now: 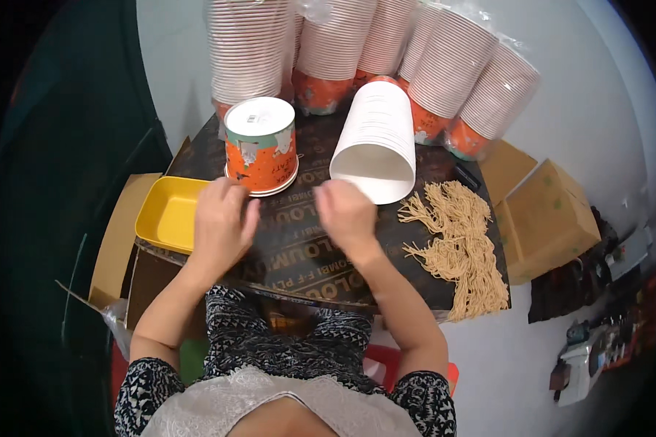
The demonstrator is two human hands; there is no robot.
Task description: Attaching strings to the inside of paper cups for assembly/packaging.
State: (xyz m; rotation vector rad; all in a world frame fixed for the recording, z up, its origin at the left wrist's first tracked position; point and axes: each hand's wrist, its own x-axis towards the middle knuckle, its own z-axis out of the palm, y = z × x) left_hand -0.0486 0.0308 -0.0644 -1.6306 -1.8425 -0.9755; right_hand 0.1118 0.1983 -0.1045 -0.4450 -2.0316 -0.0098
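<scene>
Orange bucket (262, 164) just beyond left fingers (221, 191) — loosely spread; right fingers (329, 204) curled — grip unclear.

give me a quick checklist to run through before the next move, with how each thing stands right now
1. Orange-printed bucket upside down, white base up: ok.
2. White tubs nested together: ok; they lie on their side, open end toward the person.
3. Tan strings gathered in one tidy bundle: not ok; they spread loosely on the table's right side.
4. Yellow tray fully in view: not ok; the left hand covers part of its right side.
5. Right hand free of any strand: cannot tell; its fingers are curled and blurred.
</scene>
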